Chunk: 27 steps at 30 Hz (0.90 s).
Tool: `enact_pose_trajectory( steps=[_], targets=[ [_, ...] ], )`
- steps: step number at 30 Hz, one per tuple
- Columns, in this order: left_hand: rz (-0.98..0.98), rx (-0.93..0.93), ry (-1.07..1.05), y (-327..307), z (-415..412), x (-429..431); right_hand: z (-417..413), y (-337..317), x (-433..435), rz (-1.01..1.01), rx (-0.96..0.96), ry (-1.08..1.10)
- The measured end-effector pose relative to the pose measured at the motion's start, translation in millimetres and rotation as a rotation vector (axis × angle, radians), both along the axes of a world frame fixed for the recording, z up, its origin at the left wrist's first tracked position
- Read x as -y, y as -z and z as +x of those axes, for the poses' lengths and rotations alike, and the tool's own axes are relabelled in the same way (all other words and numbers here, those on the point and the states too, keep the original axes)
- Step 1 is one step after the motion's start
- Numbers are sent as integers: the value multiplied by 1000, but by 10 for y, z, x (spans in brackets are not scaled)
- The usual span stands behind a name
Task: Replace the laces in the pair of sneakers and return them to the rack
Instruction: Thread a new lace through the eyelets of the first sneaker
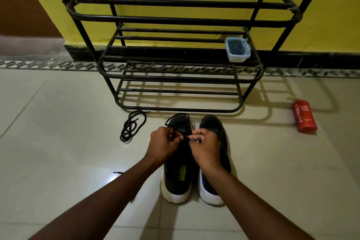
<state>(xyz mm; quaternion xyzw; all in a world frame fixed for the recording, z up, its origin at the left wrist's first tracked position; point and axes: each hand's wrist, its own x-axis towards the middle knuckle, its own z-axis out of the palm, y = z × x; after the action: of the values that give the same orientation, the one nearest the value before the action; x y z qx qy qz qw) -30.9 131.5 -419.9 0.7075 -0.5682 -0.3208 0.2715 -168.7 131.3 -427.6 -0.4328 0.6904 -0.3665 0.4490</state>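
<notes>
Two black sneakers with white soles stand side by side on the floor, toes toward the rack: the left sneaker and the right sneaker. My left hand and my right hand meet over the left sneaker's eyelets, each pinching a part of a black lace that loops over its toe. A loose black lace lies coiled on the floor to the left. The black metal shoe rack stands just behind the sneakers.
A small blue plastic tub sits on the rack's middle shelf at the right. A red bottle lies on the tiles at the right. A short lace end shows by my left forearm. A yellow wall backs the rack.
</notes>
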Motion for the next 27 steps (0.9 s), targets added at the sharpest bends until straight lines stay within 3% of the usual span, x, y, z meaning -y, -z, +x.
enact_pose_trajectory(
  steps=[12, 18, 22, 27],
  targets=[
    [-78, 70, 21, 73, -63, -12, 0, 36, 96, -28, -123, -40],
    [-31, -22, -43, 79, -53, 1, -20, -130, 310, -107, -410, -337],
    [-13, -81, -54, 92, -22, -2, -38, -182, 374, -129, -465, -496],
    [6, -97, -70, 100, -11, 0, -91, -180, 380, -123, -447, -513]
  ],
)
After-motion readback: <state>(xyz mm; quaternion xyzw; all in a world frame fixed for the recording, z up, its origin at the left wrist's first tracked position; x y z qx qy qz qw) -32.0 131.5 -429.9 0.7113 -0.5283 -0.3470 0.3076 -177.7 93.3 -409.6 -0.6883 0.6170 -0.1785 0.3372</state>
